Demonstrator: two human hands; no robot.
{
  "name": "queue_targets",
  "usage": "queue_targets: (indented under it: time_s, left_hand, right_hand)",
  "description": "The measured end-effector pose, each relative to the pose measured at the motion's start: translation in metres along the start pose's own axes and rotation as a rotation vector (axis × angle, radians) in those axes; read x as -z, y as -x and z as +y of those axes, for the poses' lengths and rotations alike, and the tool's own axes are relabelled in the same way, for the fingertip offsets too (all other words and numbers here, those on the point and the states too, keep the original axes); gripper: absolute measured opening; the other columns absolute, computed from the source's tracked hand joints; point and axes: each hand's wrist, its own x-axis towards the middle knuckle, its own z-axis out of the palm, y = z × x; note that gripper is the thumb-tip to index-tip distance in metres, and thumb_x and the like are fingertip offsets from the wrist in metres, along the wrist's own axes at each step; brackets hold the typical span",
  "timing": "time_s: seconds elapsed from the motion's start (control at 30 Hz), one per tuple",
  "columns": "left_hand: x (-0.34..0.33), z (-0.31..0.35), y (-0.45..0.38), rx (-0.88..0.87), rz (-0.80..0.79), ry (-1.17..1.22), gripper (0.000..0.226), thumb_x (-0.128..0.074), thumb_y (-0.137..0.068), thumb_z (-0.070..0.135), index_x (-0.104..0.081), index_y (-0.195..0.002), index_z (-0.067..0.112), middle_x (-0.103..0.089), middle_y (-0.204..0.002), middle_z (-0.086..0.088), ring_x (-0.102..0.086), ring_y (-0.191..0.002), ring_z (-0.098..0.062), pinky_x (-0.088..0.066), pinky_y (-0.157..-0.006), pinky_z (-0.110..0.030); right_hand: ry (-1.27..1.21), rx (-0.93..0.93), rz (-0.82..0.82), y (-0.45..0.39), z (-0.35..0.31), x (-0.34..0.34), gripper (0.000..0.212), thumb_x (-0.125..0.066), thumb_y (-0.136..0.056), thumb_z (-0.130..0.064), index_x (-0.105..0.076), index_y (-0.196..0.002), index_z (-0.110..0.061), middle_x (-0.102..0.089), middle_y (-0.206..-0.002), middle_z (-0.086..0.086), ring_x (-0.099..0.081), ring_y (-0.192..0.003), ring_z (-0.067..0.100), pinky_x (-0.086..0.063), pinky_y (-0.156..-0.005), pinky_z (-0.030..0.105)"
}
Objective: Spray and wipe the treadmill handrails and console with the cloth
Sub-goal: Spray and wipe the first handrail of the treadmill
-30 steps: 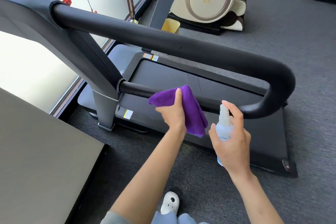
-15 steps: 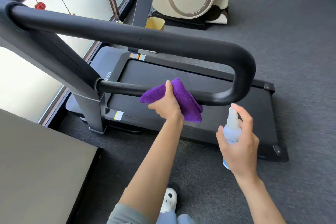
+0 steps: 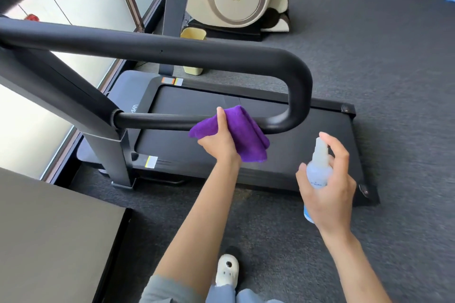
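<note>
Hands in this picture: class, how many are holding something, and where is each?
2. The left hand grips a purple cloth on the lower handrail. The right hand holds a spray bottle beside the rail's curved end. None seem hidden.

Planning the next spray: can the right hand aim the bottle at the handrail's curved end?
Probably yes: the right hand holds the spray bottle just below the bend, with nothing between them.
</note>
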Motion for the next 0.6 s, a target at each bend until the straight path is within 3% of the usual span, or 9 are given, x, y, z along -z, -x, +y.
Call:
queue_targets:
  time_s: [0.17,0.3,0.47,0.53,0.6]
  left_hand:
    - [-0.023,-0.017,0.029,0.066,-0.029,-0.032,0.089,-0.077,-0.067,0.059,-0.04,-0.133,0.012,-0.057,-0.105,0.007,-0.057,-0.087,-0.013,-0.042,-0.08,-0.027]
    - [-0.031,-0.04,0.046,0.052,-0.115,-0.094,0.083,-0.075,-0.068,0.063,-0.049,-0.128,0.011,-0.063,-0.115,0.0,-0.063,-0.099,-0.016,-0.05,-0.091,-0.033]
    - [0.007,-0.035,0.029,-0.073,-0.112,-0.315,0.078,-0.068,-0.073,0.067,-0.052,-0.123,0.009,-0.063,-0.117,-0.003,-0.06,-0.108,-0.022,-0.046,-0.098,-0.037]
    - [0.031,-0.022,0.024,-0.166,-0.103,-0.367,0.07,-0.068,-0.074,0.065,-0.05,-0.119,0.014,-0.061,-0.111,0.003,-0.058,-0.105,-0.019,-0.043,-0.092,-0.03]
    - [0.055,-0.002,0.019,-0.326,-0.13,-0.419,0.055,-0.07,-0.076,0.06,-0.048,-0.11,0.023,-0.058,-0.099,0.013,-0.058,-0.1,-0.016,-0.04,-0.084,-0.026]
  right_hand:
    - [0.024,-0.021,0.025,0.006,0.003,0.008,0.06,-0.064,-0.079,-0.007,-0.044,-0.134,-0.02,-0.055,-0.131,-0.011,-0.064,-0.097,0.027,-0.037,-0.089,0.002]
    - [0.028,-0.003,0.03,0.01,0.0,0.013,0.061,-0.064,-0.078,-0.006,-0.044,-0.134,-0.018,-0.053,-0.132,-0.01,-0.061,-0.097,0.018,-0.035,-0.088,-0.002]
    - [0.014,0.008,0.031,0.007,-0.012,0.013,0.059,-0.064,-0.08,-0.007,-0.043,-0.134,-0.019,-0.052,-0.132,-0.012,-0.063,-0.092,0.028,-0.041,-0.086,0.007]
    - [0.001,0.029,0.016,0.005,-0.02,0.009,0.059,-0.064,-0.08,-0.006,-0.044,-0.134,-0.019,-0.054,-0.129,-0.012,-0.06,-0.086,0.024,-0.041,-0.082,0.009]
    - [-0.024,0.041,-0.003,0.003,-0.027,0.004,0.06,-0.064,-0.08,-0.005,-0.043,-0.134,-0.021,-0.055,-0.123,-0.012,-0.054,-0.08,0.014,-0.038,-0.078,0.003]
